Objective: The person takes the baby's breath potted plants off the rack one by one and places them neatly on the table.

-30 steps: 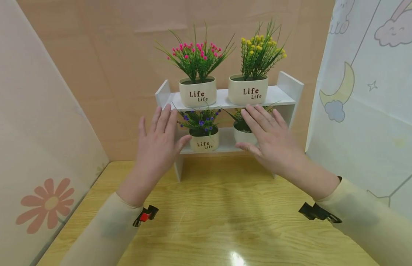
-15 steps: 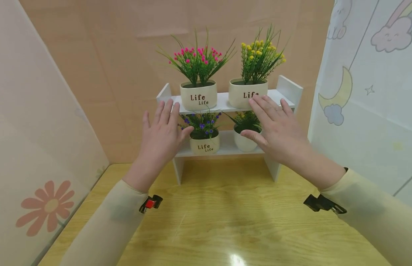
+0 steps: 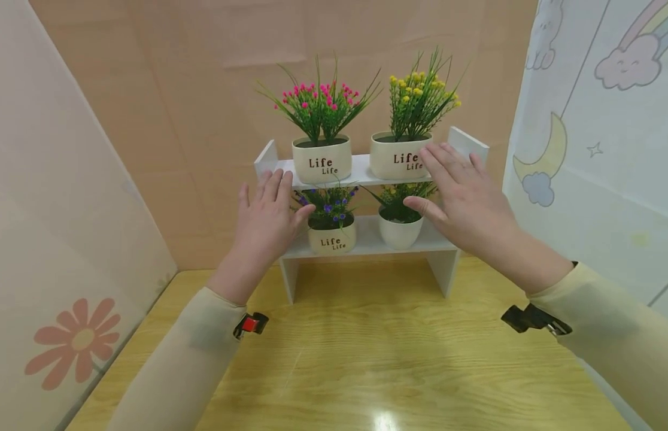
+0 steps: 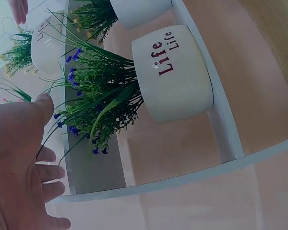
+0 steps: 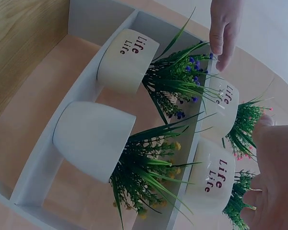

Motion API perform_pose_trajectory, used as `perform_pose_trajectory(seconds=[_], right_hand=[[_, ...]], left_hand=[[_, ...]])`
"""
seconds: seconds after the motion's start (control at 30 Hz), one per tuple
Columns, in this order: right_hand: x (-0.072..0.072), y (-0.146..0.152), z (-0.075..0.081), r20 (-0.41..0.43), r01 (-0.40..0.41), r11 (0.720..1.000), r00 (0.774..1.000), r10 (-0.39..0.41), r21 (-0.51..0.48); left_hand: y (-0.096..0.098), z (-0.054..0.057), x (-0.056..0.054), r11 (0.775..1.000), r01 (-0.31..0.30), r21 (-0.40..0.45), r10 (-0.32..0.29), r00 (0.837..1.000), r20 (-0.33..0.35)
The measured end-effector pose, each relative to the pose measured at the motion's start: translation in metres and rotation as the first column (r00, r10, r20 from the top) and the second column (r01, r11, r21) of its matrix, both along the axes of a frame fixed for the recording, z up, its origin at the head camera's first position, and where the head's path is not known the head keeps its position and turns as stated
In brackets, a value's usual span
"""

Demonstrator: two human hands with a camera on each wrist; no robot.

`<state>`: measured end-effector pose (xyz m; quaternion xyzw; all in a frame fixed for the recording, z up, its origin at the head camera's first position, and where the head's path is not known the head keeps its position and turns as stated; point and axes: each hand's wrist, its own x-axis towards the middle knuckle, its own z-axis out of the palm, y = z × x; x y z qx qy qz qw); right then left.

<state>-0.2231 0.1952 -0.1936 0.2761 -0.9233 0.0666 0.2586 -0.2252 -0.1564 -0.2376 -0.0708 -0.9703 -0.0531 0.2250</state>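
Note:
A white two-tier shelf holds potted plants. On its upper tier stand a pot with pink flowers and a pot with yellow flowers, both lettered "Life". Below them are a "Life" pot with purple flowers and a plain white pot. My left hand, fingers straight and thumb spread, hovers before the shelf's left side, near the purple flowers. Before the right side my right hand is held out likewise, its fingertips overlapping the yellow-flower pot in the head view. Neither hand holds anything.
The shelf stands on a wood-grain table against a peach backdrop. Patterned panels flank it, with a printed flower on the left and a moon on the right. A dark clip device sits at the left cuff.
My right hand has moved up and to the right, uncovering the plain white pot. The left hand has shifted slightly right. The shelf and pots appear a little lower in view.

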Motion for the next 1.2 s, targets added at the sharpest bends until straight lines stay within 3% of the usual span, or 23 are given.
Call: perform_pose_trajectory(seconds=[0.23, 0.53, 0.9, 1.2], right_hand=[[-0.006, 0.004, 0.008, 0.001, 0.025, 1.000, 1.000, -0.025, -0.013], [-0.019, 0.008, 0.012, 0.025, 0.047, 0.998, 0.999, -0.046, -0.043], [-0.037, 0.007, 0.022, 0.155, 0.100, 0.991, 0.984, -0.085, -0.094], [-0.051, 0.004, 0.025, 0.236, 0.131, 0.978, 0.968, -0.091, -0.163]], left_hand=[[0.002, -0.002, -0.001, 1.000, 0.000, 0.006, 0.000, 1.000, 0.026], [0.003, -0.006, -0.005, 1.000, 0.024, 0.014, -0.024, 1.000, -0.005], [0.001, -0.008, -0.006, 0.998, 0.059, 0.035, -0.058, 0.998, -0.012], [0.001, -0.010, -0.008, 0.990, 0.095, 0.102, -0.094, 0.995, -0.015]])
